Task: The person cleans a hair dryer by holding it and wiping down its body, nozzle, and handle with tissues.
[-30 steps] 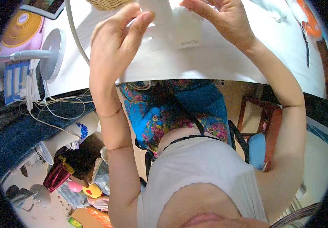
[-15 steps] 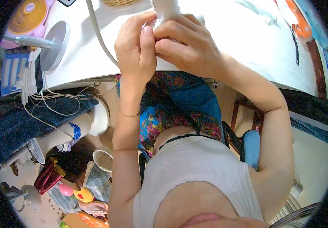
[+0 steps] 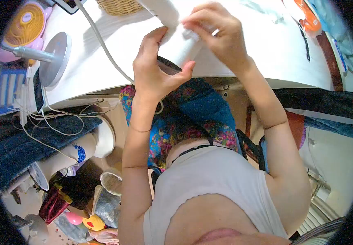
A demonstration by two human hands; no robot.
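white tube was over the white table, between my hands. my left hand curved at its near end, thumb and fingers wide apart. my right hand was at its side, pinching or not, i couldn't tell. steady tube, soft fingertips seemed best.

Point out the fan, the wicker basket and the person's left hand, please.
Fan (image 3: 19,27): head view, on its yellow-orange grille.
Wicker basket (image 3: 120,7): head view, on its woven side.
Left hand (image 3: 151,71): head view, middle of the hand.
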